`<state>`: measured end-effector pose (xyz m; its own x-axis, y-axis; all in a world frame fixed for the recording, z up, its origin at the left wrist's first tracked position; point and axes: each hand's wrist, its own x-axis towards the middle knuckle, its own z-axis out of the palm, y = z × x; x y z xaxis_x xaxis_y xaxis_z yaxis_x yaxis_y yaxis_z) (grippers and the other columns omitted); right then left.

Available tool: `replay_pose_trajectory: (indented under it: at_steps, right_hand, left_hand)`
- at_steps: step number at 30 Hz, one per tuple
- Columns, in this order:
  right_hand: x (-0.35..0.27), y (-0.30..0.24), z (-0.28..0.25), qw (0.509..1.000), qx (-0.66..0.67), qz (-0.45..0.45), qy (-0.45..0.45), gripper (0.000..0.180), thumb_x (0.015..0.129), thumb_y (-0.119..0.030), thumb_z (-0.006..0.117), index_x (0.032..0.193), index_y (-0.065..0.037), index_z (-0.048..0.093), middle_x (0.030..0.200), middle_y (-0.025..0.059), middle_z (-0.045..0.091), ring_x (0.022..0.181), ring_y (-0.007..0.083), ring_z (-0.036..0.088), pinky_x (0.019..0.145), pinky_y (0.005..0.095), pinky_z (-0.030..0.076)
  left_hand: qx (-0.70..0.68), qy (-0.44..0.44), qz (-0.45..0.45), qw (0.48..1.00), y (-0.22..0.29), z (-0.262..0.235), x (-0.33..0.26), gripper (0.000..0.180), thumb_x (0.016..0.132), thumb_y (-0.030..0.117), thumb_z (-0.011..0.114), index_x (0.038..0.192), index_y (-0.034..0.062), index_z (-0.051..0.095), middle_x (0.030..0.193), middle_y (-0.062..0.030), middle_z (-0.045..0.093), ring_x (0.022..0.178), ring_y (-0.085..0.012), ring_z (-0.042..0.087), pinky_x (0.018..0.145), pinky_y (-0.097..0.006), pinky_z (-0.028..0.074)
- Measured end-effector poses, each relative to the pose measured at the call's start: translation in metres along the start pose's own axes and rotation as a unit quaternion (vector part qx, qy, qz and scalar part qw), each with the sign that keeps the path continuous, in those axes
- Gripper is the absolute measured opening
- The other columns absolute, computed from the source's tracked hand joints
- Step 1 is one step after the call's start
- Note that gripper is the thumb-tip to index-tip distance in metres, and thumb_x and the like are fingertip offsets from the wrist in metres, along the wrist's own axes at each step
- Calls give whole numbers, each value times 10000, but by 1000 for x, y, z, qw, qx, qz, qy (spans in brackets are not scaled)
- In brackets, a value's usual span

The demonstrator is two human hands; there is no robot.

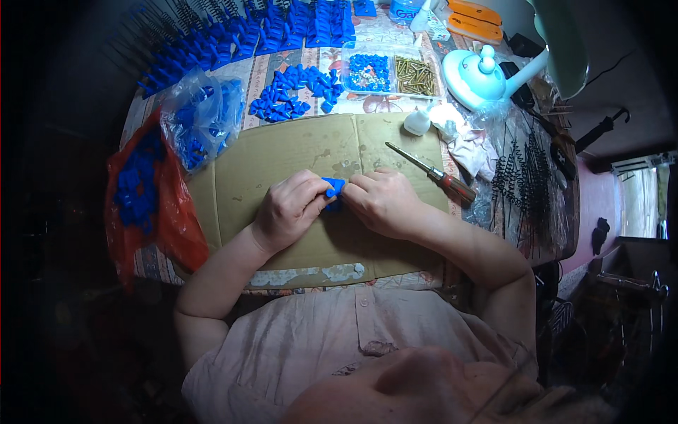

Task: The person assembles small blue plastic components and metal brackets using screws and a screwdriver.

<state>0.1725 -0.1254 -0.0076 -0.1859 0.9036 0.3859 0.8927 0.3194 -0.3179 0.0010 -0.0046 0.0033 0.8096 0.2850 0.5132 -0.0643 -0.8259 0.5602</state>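
Over the middle of a cardboard sheet [282,152], both hands meet at a small blue plastic part [335,185]. My left hand [291,205] is closed with thumb and fingers round its left side. From the right, my right hand [381,201] pinches the same part with bent fingers; whether it also holds a smaller piece is hidden. A screwdriver [441,177] with a dark red and clear handle lies just beyond my right hand, its tip pointing away to the left. Near it stands a small white bottle [417,123].
Loose blue parts [293,92] lie beyond the cardboard, beside a clear box [371,90] of blue pieces and brass-coloured screws. Rows of blue assemblies [282,32] fill the far left. Bags [169,212] flank the left; a lamp [480,78] and black coiled wires [522,177] occupy the right.
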Motion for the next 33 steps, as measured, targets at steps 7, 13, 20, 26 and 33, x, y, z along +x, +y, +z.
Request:
replay_pose_trajectory:
  at_steps: [7,13,20,26,33]
  right_hand:
    - [3,0,-7,998,-51,-37,-29,83,785,-148,574,815,-84,531,742,64,578,672,231,629,600,360,472]
    - [3,0,-4,1000,-1,-5,-3,87,783,-150,591,799,-87,534,721,60,569,624,234,618,569,367,468]
    - [3,-1,-2,999,-35,-26,28,81,774,-136,604,783,-95,535,693,43,542,602,220,593,545,355,448]
    - [3,2,-5,1000,-15,-20,10,132,779,-184,655,802,-107,550,716,36,542,635,217,597,557,353,449]
    - [3,7,-12,999,47,-1,15,146,774,-192,674,807,-101,564,711,56,535,638,248,592,561,374,459]
  left_hand:
    - [-6,8,-28,1000,2,2,-1,121,798,15,702,877,19,611,771,-120,593,646,-272,592,564,-352,465]
    - [-13,10,-23,1000,0,0,-3,137,786,1,707,884,19,613,791,-123,598,659,-268,593,571,-350,469]
    - [-18,1,-30,999,0,-4,-2,178,763,-19,713,916,16,630,831,-119,606,702,-265,602,621,-341,492]
    - [-7,-37,-62,997,3,-14,2,186,741,-35,711,904,24,644,876,-110,614,781,-257,616,666,-341,497]
    - [-21,-39,-47,998,-2,-15,1,207,736,-48,706,923,24,654,902,-105,615,802,-252,615,702,-334,504]
